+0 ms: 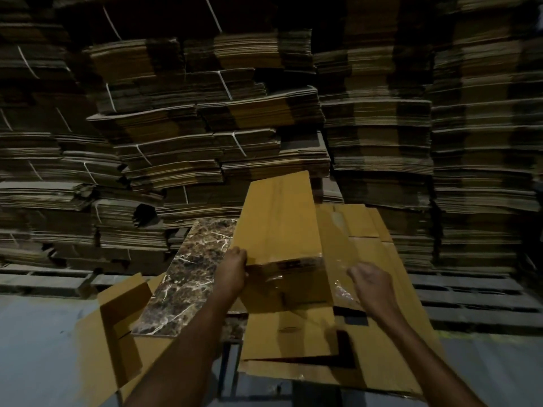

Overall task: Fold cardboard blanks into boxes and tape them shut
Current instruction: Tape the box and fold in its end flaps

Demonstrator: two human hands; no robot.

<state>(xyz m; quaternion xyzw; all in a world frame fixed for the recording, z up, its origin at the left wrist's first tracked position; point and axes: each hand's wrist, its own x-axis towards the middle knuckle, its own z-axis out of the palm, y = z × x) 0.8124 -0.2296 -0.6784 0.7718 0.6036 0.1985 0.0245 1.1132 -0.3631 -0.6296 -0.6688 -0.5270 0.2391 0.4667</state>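
Cardboard stacks (205,127); flap (279,218) (in left grip (232,268))

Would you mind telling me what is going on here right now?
A person is making up a cardboard box over a marbled tabletop. The left hand grips the box's left edge, while the right hand appears to pinch clear tape at its flaps. More flat blanks lie underneath, an opened box sits at the left, and bundled stacks fill the background.
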